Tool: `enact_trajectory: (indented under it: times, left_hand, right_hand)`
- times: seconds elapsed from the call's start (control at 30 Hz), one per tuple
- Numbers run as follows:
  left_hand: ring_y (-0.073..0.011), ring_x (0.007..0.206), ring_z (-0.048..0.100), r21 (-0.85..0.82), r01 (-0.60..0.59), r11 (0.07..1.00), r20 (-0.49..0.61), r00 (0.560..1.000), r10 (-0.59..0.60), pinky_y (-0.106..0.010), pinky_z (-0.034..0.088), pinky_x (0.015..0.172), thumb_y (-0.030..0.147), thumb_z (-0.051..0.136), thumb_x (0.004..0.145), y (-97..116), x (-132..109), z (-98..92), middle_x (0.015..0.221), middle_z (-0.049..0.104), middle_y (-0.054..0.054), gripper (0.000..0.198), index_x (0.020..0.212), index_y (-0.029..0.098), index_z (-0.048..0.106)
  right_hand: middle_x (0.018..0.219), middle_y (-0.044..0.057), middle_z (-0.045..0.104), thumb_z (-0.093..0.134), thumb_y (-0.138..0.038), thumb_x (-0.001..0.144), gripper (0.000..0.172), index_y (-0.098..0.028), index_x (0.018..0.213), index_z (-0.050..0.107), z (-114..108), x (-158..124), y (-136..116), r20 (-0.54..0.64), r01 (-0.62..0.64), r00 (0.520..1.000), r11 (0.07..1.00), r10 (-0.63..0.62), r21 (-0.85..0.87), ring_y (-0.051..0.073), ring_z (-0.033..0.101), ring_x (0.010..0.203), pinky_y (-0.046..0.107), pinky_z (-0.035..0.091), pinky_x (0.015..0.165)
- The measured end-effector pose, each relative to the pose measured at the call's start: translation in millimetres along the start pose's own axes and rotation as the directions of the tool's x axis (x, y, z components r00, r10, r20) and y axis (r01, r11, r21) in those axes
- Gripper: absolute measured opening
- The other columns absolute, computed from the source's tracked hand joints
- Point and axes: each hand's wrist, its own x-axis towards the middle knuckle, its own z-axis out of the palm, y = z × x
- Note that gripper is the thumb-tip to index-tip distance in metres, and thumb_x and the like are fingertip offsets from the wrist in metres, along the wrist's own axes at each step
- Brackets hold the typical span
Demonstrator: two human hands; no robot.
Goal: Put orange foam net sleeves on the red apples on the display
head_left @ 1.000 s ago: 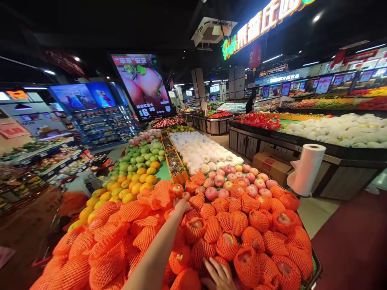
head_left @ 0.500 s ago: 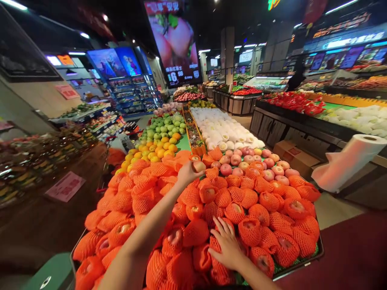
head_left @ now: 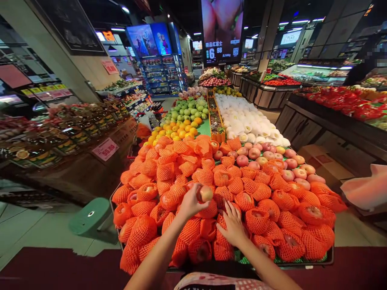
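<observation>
A bare, pale reddish apple [head_left: 207,193] is in my left hand [head_left: 191,203], fingers curled round its left side, above the middle of the heap. My right hand [head_left: 233,226] lies palm down with fingers spread, touching a net-wrapped apple [head_left: 222,237] near the front of the display. Orange foam nets cover most apples around both hands. Beyond them lie several unwrapped red apples [head_left: 254,153] at the back right of the heap.
Oranges [head_left: 181,131], green fruit [head_left: 190,108] and white-netted fruit [head_left: 250,117] fill the stand's far part. A green stool [head_left: 90,215] is on the floor at left, near bottles [head_left: 65,141]. A cardboard box [head_left: 326,163] sits at right.
My left hand has drawn back toward me with the apple, from the far edge of the netted heap to its middle. My right hand stays spread on the apples. The view has turned left.
</observation>
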Motion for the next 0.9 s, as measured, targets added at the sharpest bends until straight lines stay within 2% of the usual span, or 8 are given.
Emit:
enact_trajectory:
  times: [0.17,0.33,0.5,0.6,0.67,0.73,0.8,0.9]
  left_hand:
    - [-0.0294,0.117,0.063,0.04,-0.089,0.995,0.118,0.989,0.083,-0.039,0.049,0.101,0.038,0.075,0.07,8.3,-5.6,25.3,0.126,0.068,-0.009,0.069,0.133,0.024,0.051]
    - [-0.0285,0.097,0.069,0.146,-0.008,0.989,0.139,0.99,-0.012,-0.037,0.053,0.083,0.048,0.071,0.076,19.7,8.9,30.8,0.105,0.07,-0.008,0.062,0.128,0.023,0.048]
    - [-0.0328,0.102,0.068,0.4,-0.137,0.906,0.266,0.963,0.029,-0.039,0.053,0.083,0.057,0.073,0.075,28.4,21.8,30.9,0.12,0.064,-0.014,0.056,0.116,0.021,0.057]
    - [-0.0329,0.096,0.069,0.435,-0.195,0.879,0.332,0.942,0.045,-0.04,0.054,0.081,0.067,0.071,0.074,32.6,40.5,22.2,0.117,0.065,-0.015,0.06,0.11,0.02,0.061]
    - [-0.0308,0.098,0.068,0.422,-0.219,0.88,0.279,0.955,0.104,-0.039,0.054,0.086,0.064,0.063,0.083,34.0,63.2,13.4,0.113,0.068,-0.012,0.052,0.111,0.02,0.062]
    - [-0.0286,0.111,0.064,0.437,-0.207,0.875,0.15,0.976,0.156,-0.038,0.051,0.096,0.049,0.055,0.093,32.5,92.6,5.3,0.12,0.066,-0.012,0.041,0.121,0.019,0.059]
    - [-0.0299,0.13,0.053,0.479,-0.16,0.863,0.044,0.986,0.158,-0.041,0.043,0.109,0.033,0.054,0.093,27.5,123.5,-0.1,0.139,0.057,-0.016,0.039,0.128,0.016,0.056]
    - [-0.0385,0.15,0.028,0.524,-0.097,0.846,-0.035,0.99,0.135,-0.051,0.031,0.118,0.025,0.059,0.087,16.4,161.5,-2.8,0.159,0.037,-0.022,0.036,0.121,0.012,0.062]
  right_hand:
    - [0.169,0.008,0.025,0.056,-0.039,0.091,0.052,-0.025,0.141,0.057,-2.1,-0.2,-1.1,0.004,0.0,1.0,0.999,0.0,0.039,0.03,0.017,0.156,0.053,0.013,0.125]
    - [0.168,0.011,0.026,0.055,-0.038,0.091,0.053,-0.021,0.142,0.057,-4.4,-0.9,-1.7,0.026,-0.018,1.0,1.0,0.017,0.015,0.033,0.02,0.155,0.054,0.015,0.125]
    - [0.167,0.012,0.029,0.053,-0.041,0.093,0.054,-0.019,0.143,0.056,-2.3,-1.7,0.3,0.041,-0.027,0.999,1.0,0.026,0.015,0.034,0.023,0.154,0.056,0.017,0.125]
    - [0.16,0.016,0.042,0.054,-0.043,0.093,0.055,-0.018,0.143,0.057,-1.8,-2.4,1.0,0.058,-0.043,0.997,0.999,0.042,0.029,0.037,0.029,0.152,0.058,0.016,0.125]
    - [0.156,0.017,0.047,0.054,-0.044,0.094,0.052,-0.016,0.137,0.061,-2.2,-2.7,1.0,0.065,-0.057,0.996,0.998,0.055,0.033,0.038,0.033,0.15,0.058,0.017,0.125]
    - [0.159,0.017,0.043,0.053,-0.047,0.095,0.051,-0.016,0.135,0.063,-2.6,-2.6,1.3,0.047,-0.053,0.998,0.998,0.051,0.045,0.037,0.03,0.151,0.057,0.018,0.125]
    - [0.165,0.013,0.034,0.053,-0.049,0.095,0.054,-0.019,0.14,0.059,-2.3,-2.2,2.0,0.01,-0.029,1.0,0.997,0.029,0.075,0.034,0.025,0.154,0.055,0.019,0.126]
    - [0.165,0.01,0.033,0.056,-0.051,0.094,0.056,-0.024,0.143,0.056,0.0,-1.7,2.9,-0.03,-0.015,0.999,0.991,0.019,0.131,0.033,0.027,0.154,0.056,0.022,0.125]
